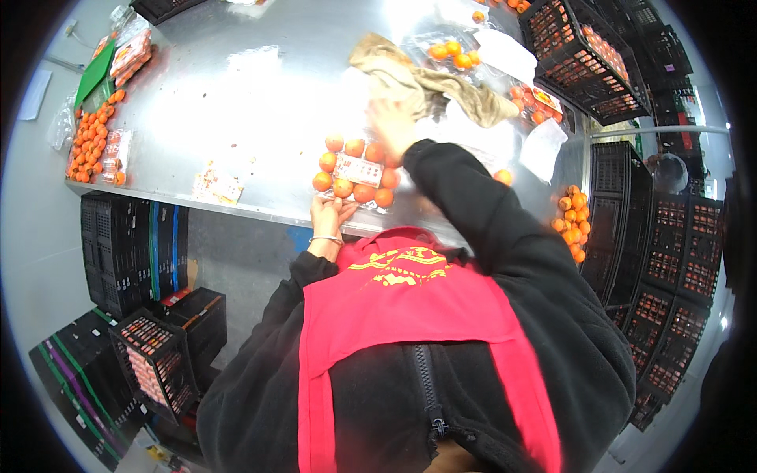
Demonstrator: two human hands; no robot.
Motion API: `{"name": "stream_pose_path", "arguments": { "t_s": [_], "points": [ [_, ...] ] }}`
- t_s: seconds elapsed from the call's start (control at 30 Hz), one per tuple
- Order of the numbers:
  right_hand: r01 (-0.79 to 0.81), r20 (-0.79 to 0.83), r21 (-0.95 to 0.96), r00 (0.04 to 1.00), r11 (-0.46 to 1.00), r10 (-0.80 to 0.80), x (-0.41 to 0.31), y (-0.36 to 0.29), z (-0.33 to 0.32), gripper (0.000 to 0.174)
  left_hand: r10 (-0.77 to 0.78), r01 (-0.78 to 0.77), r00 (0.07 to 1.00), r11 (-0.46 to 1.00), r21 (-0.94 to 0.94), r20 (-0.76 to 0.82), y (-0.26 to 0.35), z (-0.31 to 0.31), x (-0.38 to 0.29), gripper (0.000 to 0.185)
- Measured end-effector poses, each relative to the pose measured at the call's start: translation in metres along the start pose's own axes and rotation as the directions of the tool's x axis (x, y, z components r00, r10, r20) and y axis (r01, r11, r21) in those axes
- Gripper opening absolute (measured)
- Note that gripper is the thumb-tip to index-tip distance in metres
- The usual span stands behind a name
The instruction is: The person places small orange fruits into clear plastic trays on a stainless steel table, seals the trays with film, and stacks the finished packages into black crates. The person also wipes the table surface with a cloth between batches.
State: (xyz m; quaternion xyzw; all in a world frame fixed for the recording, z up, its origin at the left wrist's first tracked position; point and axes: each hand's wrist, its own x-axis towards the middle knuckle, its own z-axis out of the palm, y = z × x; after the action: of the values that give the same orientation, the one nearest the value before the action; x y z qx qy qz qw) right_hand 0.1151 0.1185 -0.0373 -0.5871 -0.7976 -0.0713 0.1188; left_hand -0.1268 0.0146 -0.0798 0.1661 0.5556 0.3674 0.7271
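A clear plastic tray of round orange fruit (364,193) lies on the steel table, with a printed paper card (358,170) amid the fruit. My left hand (332,216) is at the tray's near edge, fingers against it; whether it grips the tray is unclear. My right hand (393,123), blurred, is over the tray's far right corner, just beside a crumpled tan cloth (387,65). What its fingers touch cannot be made out. Beyond the cloth more orange fruit (454,47) sits in clear plastic.
Loose orange fruit (89,142) and stacked packs (131,56) are at the table's left end. Printed cards (217,184) lie near the front edge. A black crate (582,59) stands at the back right; more fruit (572,222) is at the right. Black crates (130,254) stand below left.
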Motion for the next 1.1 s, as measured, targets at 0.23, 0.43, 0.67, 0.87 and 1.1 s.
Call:
{"name": "stream_pose_path", "arguments": {
  "t_s": [0.23,0.43,0.67,0.87,1.1],
  "points": [
    [-0.184,-0.113,0.156,0.973,0.970,0.203,0.027,0.067,-0.016,0.028,0.019,-0.015,0.999,0.992,0.128,-0.031,0.034,-0.047,-0.002,0.014],
    [-0.392,-0.371,0.065,0.844,0.918,0.387,0.067,0.107,-0.058,0.036,0.013,-0.011,1.000,0.985,0.171,-0.015,0.055,-0.081,-0.017,0.019],
    [-0.284,0.444,0.567,0.896,0.773,0.003,0.076,0.016,-0.005,0.050,0.014,-0.007,0.999,0.986,0.169,-0.042,0.061,-0.080,-0.019,0.022],
    [-0.324,0.492,0.401,0.865,0.857,0.097,0.022,-0.049,-0.002,0.067,0.056,-0.058,0.997,0.997,0.044,0.049,0.055,-0.054,0.001,0.029],
    [-0.289,0.331,0.157,0.916,0.944,0.225,-0.023,-0.080,0.003,0.100,-0.059,0.079,0.994,0.969,-0.235,0.091,0.052,-0.046,0.035,0.026]
  ]
}}
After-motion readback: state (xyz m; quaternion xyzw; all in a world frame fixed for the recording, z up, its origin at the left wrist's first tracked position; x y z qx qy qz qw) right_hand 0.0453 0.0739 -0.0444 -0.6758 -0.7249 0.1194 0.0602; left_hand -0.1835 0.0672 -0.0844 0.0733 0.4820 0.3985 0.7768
